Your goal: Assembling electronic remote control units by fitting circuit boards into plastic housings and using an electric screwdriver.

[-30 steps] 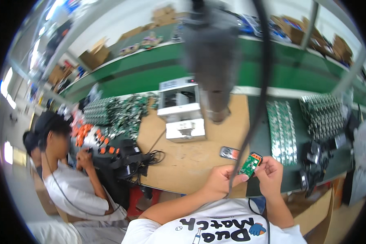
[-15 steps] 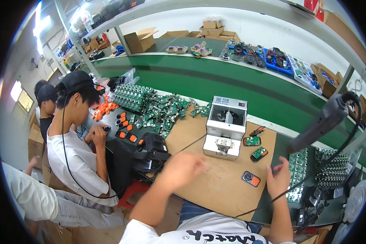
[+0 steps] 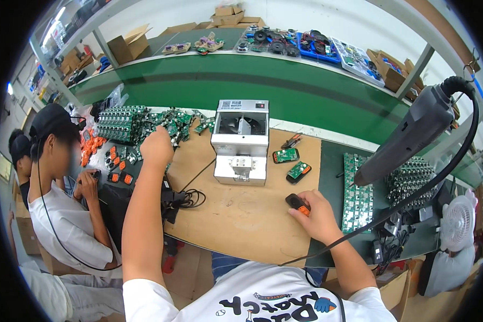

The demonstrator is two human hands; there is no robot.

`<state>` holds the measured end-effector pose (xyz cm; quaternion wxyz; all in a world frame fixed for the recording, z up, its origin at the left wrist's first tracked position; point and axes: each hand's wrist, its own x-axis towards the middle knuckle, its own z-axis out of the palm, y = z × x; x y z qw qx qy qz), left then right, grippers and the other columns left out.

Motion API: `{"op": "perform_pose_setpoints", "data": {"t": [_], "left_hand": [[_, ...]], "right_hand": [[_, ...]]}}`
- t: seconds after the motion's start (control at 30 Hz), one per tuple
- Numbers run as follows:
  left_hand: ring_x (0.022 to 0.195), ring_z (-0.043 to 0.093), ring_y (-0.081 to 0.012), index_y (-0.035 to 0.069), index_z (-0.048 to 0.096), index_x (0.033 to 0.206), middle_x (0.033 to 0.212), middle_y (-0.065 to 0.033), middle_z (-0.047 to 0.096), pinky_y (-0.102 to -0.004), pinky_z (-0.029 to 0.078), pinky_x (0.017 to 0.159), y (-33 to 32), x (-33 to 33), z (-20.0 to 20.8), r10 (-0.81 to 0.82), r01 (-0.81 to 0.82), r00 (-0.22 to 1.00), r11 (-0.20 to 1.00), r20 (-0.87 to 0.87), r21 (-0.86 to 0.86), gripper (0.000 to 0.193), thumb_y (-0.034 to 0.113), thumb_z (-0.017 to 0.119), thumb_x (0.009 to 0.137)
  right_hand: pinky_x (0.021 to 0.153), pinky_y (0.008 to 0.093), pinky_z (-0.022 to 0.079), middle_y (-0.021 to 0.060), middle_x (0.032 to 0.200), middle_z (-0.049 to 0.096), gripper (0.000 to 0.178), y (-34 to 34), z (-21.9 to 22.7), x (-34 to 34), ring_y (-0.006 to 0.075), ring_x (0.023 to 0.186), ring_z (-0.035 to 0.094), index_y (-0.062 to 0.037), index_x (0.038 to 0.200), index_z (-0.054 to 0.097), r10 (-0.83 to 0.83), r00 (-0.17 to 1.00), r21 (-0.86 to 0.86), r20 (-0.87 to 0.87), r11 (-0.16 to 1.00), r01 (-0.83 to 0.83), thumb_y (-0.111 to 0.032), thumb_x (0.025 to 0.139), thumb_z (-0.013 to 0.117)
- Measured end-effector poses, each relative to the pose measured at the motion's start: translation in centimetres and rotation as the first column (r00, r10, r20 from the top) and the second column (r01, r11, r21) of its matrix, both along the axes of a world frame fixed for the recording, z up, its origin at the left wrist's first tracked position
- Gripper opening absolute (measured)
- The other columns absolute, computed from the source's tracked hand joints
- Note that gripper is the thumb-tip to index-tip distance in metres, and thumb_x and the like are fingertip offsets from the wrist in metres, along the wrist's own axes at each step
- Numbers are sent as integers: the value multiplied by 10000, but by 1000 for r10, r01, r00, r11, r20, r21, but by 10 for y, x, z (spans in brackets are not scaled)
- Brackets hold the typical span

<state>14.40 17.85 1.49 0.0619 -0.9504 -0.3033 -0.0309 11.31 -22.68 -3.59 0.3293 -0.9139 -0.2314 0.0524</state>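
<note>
My left hand reaches far forward to the near edge of a heap of loose green circuit boards. Its back faces me and hides most of the fingers, so whether they grip a board does not show. In my right hand is a black remote-control case with orange buttons, held over the brown cardboard sheet between thumb and fingers. Beyond it lie two remote halves with green boards in them, one nearer and one farther.
A white-and-silver bench machine stands mid-sheet. A grey handheld tool hangs at the right on a black cable, above board panels. Orange parts lie at left, near a seated co-worker. A white fan is far right.
My left hand has moved forward and left to the heap of boards. My right hand has taken up the remote case that lay on the cardboard. The view has turned right.
</note>
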Motion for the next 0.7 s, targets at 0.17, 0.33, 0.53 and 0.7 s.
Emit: {"op": "perform_pose_setpoints", "data": {"t": [0.17, 0.33, 0.53, 0.7], "left_hand": [[770, 614, -136, 3, 561, 972, 792, -38, 606, -283, 499, 679, -95, -72, 36, -135, 537, 836, 406, 532, -740, 201, -15, 653, 793], [900, 661, -211, 1, 538, 959, 970, -173, 663, -323, 530, 801, -172, -140, -14, -3, 696, 707, -169, 707, -697, 220, -100, 643, 794], [930, 651, -183, -42, 552, 983, 972, -154, 663, -299, 528, 838, -182, -135, -27, 166, 726, 684, -245, 710, -642, 196, -111, 627, 815], [929, 638, -170, -30, 557, 978, 986, -142, 648, -292, 528, 808, -183, -131, -25, 261, 691, 722, -259, 640, -675, 192, -87, 643, 817]], "right_hand": [[658, 277, 539, 40, 929, 601, 367, 5, -1, 0, 116, 820, 620, -30, 1127, 482, 220, 700, 557, -679, 776, 296, -85, 833, 695], [717, 268, 561, 59, 990, 627, 378, 31, 21, -22, 114, 876, 634, -26, 1180, 452, 475, 527, 686, -705, 646, 334, -17, 857, 649], [774, 245, 538, 108, 1055, 653, 389, 34, 30, -35, 132, 898, 651, 1, 1203, 462, 406, 710, 739, -576, 631, 238, 6, 857, 639], [869, 267, 506, 122, 1102, 640, 396, 36, 36, -35, 154, 997, 634, 4, 1200, 479, 382, 815, 725, -436, 686, 66, 6, 843, 651]]}}
